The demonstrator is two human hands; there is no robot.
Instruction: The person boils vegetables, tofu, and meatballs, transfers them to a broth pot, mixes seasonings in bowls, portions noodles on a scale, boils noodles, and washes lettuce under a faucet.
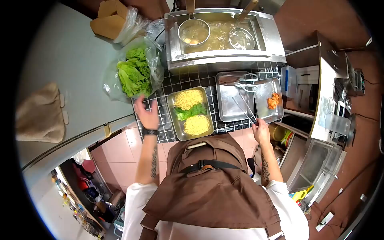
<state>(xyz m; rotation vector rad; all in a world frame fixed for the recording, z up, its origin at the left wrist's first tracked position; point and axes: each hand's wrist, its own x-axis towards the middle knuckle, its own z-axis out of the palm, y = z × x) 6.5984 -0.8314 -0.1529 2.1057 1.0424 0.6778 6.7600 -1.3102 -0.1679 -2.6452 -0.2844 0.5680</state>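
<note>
My left hand [147, 115] has its fingers spread, just below the green lettuce [134, 74] in a clear plastic bag [111, 82]. Nothing shows in that hand. To its right, a metal tray [171, 116] holds two portions of yellow noodles [197, 125] with a strip of lettuce leaf [190, 112] between them. My right hand [261, 131] is closed round thin metal tongs [245, 107], whose tips point up and left over a bare metal tray [226, 106]. Scissors [247, 85] lie across that tray's upper right edge. Orange pieces of food [273, 101] sit in the right-hand tray [262, 114].
Behind the trays stands a metal boiler [224, 56] of bubbling liquid. One strainer basket [194, 32] in it holds round pieces; another strainer [241, 39] sits to the right. A folded cloth [42, 114] and a cardboard box [109, 20] are on the left grey surface [76, 56].
</note>
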